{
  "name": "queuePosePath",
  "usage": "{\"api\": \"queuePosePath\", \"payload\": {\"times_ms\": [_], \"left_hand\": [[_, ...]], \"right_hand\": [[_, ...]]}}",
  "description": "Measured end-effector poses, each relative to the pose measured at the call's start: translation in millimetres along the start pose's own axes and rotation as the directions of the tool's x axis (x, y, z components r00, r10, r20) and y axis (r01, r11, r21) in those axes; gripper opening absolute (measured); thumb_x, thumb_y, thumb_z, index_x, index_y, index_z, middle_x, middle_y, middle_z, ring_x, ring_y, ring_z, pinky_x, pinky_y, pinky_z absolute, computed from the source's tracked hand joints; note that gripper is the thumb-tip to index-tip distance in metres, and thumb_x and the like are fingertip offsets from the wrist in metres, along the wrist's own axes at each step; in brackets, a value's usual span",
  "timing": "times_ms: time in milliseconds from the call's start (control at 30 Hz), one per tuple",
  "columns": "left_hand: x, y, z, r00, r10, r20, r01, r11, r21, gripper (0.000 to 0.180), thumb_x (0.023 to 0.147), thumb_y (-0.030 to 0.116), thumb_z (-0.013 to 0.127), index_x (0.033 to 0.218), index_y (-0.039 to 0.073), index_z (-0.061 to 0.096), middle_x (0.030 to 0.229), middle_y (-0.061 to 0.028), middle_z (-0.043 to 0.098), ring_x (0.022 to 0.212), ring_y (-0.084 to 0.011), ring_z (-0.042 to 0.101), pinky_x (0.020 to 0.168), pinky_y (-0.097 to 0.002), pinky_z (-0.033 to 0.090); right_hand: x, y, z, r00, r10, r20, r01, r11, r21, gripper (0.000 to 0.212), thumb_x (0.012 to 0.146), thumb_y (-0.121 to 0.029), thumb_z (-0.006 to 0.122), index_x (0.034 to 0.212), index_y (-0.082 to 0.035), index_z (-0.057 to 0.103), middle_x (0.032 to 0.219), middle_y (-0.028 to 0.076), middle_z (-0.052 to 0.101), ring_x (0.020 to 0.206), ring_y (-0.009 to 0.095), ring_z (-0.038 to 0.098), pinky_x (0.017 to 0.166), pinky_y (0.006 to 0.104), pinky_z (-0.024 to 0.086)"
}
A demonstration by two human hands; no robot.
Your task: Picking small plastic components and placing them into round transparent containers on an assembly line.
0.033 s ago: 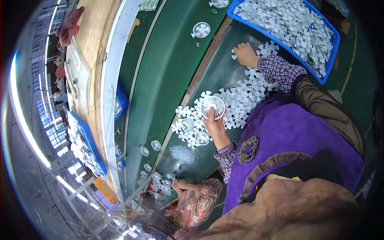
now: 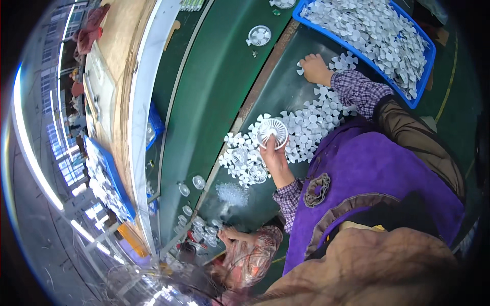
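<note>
My left hand (image 2: 276, 164) grips a round white fan guard (image 2: 272, 133), its thumb lying across the slotted face. Beneath the guard spreads a pile of small white three-blade fan blades (image 2: 311, 125) on the dark green worktop (image 2: 278, 92). My right hand (image 2: 316, 70) is at the far end of that pile, fingers curled in. A white fan blade (image 2: 300, 71) shows at its fingertips; the inside of the grip is hidden. Two more fan guards, one whitish (image 2: 239, 157) and another (image 2: 258, 175), lie among the blades nearer my left side.
A blue tray (image 2: 419, 94) heaped with fan blades stands beyond my right arm. A green conveyor belt (image 2: 204, 97) runs along the worktop, carrying a fan housing (image 2: 259, 35) and clear round covers (image 2: 198, 182). Small clear parts (image 2: 232, 194) lie near a co-worker's hands (image 2: 229, 234).
</note>
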State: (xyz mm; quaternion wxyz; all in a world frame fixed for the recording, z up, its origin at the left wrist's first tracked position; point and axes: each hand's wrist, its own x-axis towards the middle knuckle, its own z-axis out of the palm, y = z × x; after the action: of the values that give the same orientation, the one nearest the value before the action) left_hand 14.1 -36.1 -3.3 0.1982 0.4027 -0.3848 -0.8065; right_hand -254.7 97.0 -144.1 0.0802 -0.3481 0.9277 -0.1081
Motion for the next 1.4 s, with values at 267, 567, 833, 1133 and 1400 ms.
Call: {"api": "queuePosePath", "payload": {"times_ms": [267,567,833,1133,1400], "left_hand": [[-2.1,-8.9,5.9,0.993,0.051,0.11,-0.05,0.999,-0.013,0.042,0.079,-0.007,0.046,0.12,-0.001,0.048,0.117,-0.0136,0.057,0.104,-0.0254,0.058,0.088,-0.0429,0.051],[1.7,-32.8,4.3,0.983,0.077,0.167,-0.108,0.977,0.183,0.029,0.076,0.0,0.061,0.104,-0.003,0.053,0.096,-0.0069,0.06,0.08,-0.0107,0.056,0.067,-0.023,0.046],[-25.9,-28.3,13.9,0.966,0.256,-0.011,-0.216,0.835,0.506,0.03,0.081,0.012,0.068,0.099,-0.009,0.056,0.1,-0.0152,0.062,0.086,-0.0184,0.058,0.074,-0.0326,0.051],[-23.6,-29.9,-2.1,0.975,0.104,0.196,-0.19,0.847,0.496,0.024,0.084,0.006,0.065,0.1,-0.007,0.054,0.095,-0.0135,0.063,0.08,-0.0171,0.059,0.07,-0.0296,0.049],[-39.5,-19.1,5.6,0.992,0.013,0.122,-0.063,0.907,0.416,0.044,0.083,0.006,0.064,0.123,-0.006,0.047,0.113,-0.0143,0.059,0.097,-0.0211,0.059,0.082,-0.0328,0.048]], "right_hand": [[-59.0,-80.7,-120.3,0.896,-0.389,-0.215,0.439,0.692,0.574,0.033,0.073,-0.016,0.067,0.103,-0.005,0.059,0.086,0.011,0.057,0.084,0.03,0.053,0.071,0.0383,0.045],[-97.5,-125.0,-117.3,0.785,-0.54,-0.302,0.615,0.623,0.484,0.029,0.068,-0.015,0.067,0.093,-0.004,0.058,0.086,0.013,0.056,0.085,0.032,0.053,0.072,0.0415,0.045],[-110.9,-126.6,-79.8,0.684,-0.633,-0.361,0.726,0.545,0.42,0.03,0.072,-0.019,0.063,0.097,-0.004,0.054,0.084,0.011,0.052,0.081,0.03,0.052,0.068,0.0391,0.044],[-101.7,-94.7,-74.1,0.776,-0.63,0.03,0.288,0.396,0.872,0.052,0.077,-0.028,0.069,0.118,-0.004,0.049,0.103,0.017,0.059,0.096,0.034,0.058,0.08,0.0405,0.046],[-91.6,-107.7,-24.5,0.765,-0.612,-0.2,0.537,0.436,0.722,0.05,0.072,-0.041,0.073,0.095,0.001,0.056,0.083,0.016,0.06,0.067,0.028,0.06,0.055,0.0404,0.046]]}}
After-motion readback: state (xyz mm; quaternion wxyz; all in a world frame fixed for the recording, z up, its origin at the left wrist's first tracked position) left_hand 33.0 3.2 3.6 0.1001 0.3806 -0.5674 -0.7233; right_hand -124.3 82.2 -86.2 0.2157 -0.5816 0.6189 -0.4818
